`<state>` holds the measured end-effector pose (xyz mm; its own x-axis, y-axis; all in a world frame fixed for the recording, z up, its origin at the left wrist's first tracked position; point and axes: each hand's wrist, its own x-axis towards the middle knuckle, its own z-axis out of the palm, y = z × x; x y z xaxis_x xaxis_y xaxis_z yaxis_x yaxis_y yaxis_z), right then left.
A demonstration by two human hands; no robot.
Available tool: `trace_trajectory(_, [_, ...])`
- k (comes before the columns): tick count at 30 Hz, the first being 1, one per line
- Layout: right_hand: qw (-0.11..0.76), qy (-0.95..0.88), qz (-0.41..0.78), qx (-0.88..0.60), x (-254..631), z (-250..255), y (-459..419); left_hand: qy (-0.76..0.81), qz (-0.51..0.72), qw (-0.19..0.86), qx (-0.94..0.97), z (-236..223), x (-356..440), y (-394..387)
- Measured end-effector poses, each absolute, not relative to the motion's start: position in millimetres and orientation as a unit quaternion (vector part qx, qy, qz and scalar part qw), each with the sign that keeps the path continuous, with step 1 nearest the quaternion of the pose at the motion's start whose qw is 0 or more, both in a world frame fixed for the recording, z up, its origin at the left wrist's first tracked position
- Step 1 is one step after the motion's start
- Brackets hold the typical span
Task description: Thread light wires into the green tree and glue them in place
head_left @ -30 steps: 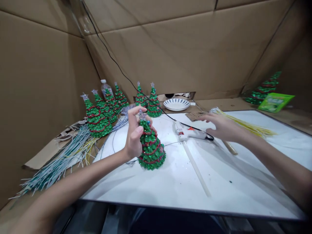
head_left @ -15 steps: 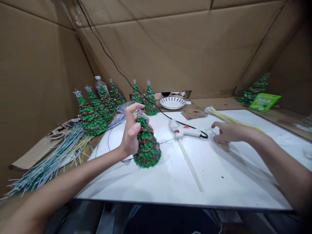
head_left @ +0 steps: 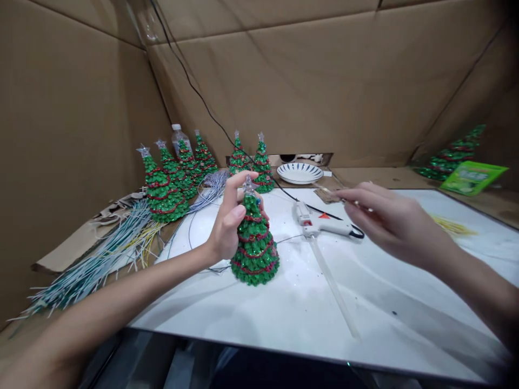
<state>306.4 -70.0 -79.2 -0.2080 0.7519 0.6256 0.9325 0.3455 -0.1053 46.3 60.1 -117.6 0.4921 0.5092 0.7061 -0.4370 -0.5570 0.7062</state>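
A small green Christmas tree (head_left: 256,251) with red garlands and a clear star on top stands upright on the white table (head_left: 292,319). My left hand (head_left: 233,219) is closed around its upper part, thumb and fingers beside the star. To the right, my right hand (head_left: 383,216) is raised above the table with its fingers pinched on a slim, light-coloured tool (head_left: 324,190) that points left; its kind is too blurred to make out. Between the hands lies a white glue gun (head_left: 324,224), with a long glue stick (head_left: 334,289) reaching toward the table's front.
More Christmas trees (head_left: 162,189) stand at the back left near a plastic bottle (head_left: 178,135). Bundled wires (head_left: 97,254) spread along the left side. A plate (head_left: 300,173) sits at the back; a green packet (head_left: 472,177) leans at right. A black cord (head_left: 194,89) hangs across.
My right hand has risen off the table and come nearer with the slim tool in its fingers. My left hand stays on the tree. The view has shifted slightly left.
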Motion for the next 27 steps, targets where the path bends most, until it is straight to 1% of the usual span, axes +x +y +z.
trace_trajectory(3, [0.278, -0.803, -0.253, -0.461, 275, -74, -73, 0.018, 0.5, 0.474, 0.725, -115, 44, 61])
trace_trajectory(6, [0.247, -0.799, -0.348, -0.422, 254, -65, -72, 0.014, 0.495, 0.481, 0.724, -115, 42, 62])
trace_trajectory(8, [0.231, -0.796, -0.384, -0.406, 245, -59, -69, 0.014, 0.492, 0.479, 0.727, -115, 41, 62])
trace_trajectory(13, [0.21, -0.793, -0.423, -0.385, 233, -53, -63, 0.022, 0.494, 0.476, 0.728, -115, 41, 62])
trace_trajectory(20, [0.157, -0.793, -0.468, -0.358, 228, -50, -66, 0.039, 0.5, 0.461, 0.732, -115, 41, 62])
trace_trajectory(23, [0.148, -0.793, -0.477, -0.348, 227, -46, -66, 0.033, 0.507, 0.443, 0.738, -115, 41, 63])
trace_trajectory(27, [0.143, -0.801, -0.473, -0.337, 227, -41, -63, 0.025, 0.506, 0.449, 0.736, -115, 42, 63])
